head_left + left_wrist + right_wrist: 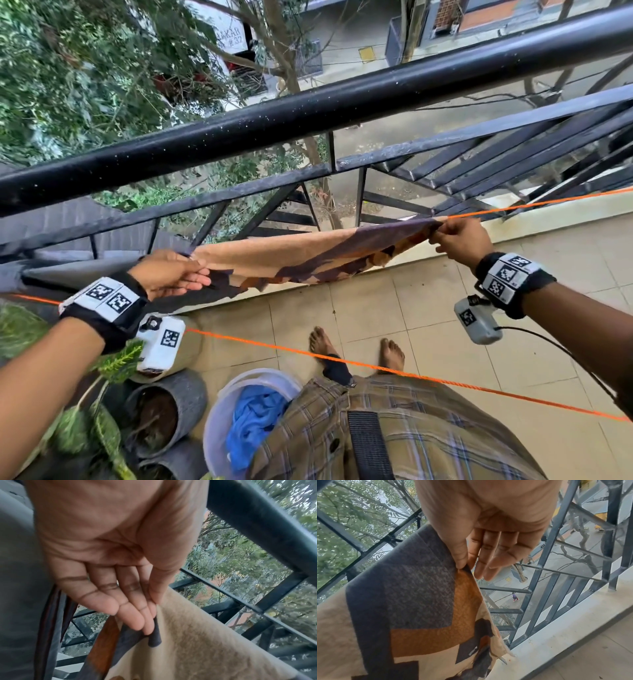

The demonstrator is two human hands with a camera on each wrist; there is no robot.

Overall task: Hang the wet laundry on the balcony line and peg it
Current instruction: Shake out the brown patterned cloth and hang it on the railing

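A beige cloth with grey, orange and brown blocks hangs over the far orange line, stretched between my hands. My left hand pinches its left top edge between thumb and fingers; in the left wrist view the left hand nips the cloth at a dark grey hem. My right hand pinches the right top corner where the line leaves the cloth; in the right wrist view the thumb and forefinger of the right hand hold the cloth, other fingers straight. No peg is visible.
A thick black railing and lower bars run just beyond the cloth. A second orange line crosses near my waist. A pale bucket with blue laundry stands by my feet. Grey plant pots sit at left. Grey fabric hangs beside my left hand.
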